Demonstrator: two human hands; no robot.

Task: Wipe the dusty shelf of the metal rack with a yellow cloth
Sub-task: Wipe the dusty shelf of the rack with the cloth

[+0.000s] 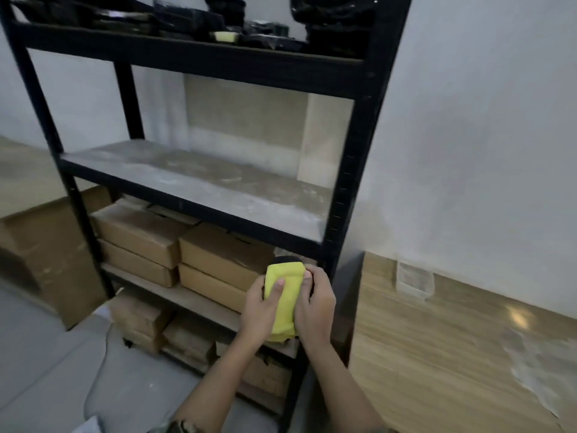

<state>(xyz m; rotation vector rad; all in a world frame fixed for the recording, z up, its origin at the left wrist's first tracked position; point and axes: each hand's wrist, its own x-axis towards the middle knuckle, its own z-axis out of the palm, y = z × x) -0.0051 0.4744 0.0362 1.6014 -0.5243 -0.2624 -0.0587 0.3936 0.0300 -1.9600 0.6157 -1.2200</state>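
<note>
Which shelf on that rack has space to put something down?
The dusty middle shelf is bare from post to post. The top shelf is crowded with black packages, and the lower shelves are packed with cardboard boxes. Both hands hold the yellow cloth.

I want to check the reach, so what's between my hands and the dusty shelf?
In the head view, only the shelf's black front rail and stacked cardboard boxes lie between the hands, which hold the yellow cloth, and the dusty shelf.
</note>
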